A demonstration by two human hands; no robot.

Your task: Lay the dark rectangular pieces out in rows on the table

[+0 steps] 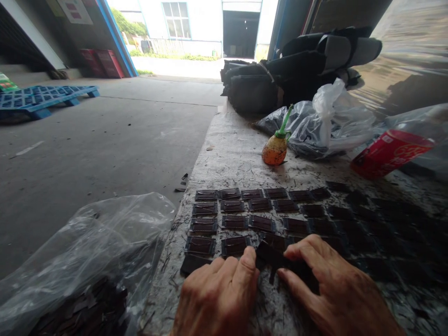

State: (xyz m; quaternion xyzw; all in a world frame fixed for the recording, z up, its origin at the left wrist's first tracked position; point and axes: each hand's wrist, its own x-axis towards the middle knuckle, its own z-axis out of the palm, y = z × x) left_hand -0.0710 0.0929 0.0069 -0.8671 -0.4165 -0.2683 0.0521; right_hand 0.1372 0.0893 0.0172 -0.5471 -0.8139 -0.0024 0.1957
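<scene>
Thumb and fingers of my right hand [336,289] pinch a flat black strip [271,254] just above the white worktop. My left hand [220,294] is closed, its fingers curled down beside the strip's left end; what lies under its fingertips is hidden. Another black piece [194,265] lies partly behind my left fingers. Beyond both hands, several small dark rectangular pieces [236,245] with shiny edges are laid out in rows, and their right part fades into shadow.
An orange oil bottle with a green spout [276,148] stands behind the rows. Near it are a knotted plastic bag [331,121], a red-labelled bottle [392,151] and black rolls [259,88]. A clear bag of dark scraps [115,233] sits left of the worktop edge; a blue pallet [45,99] lies beyond.
</scene>
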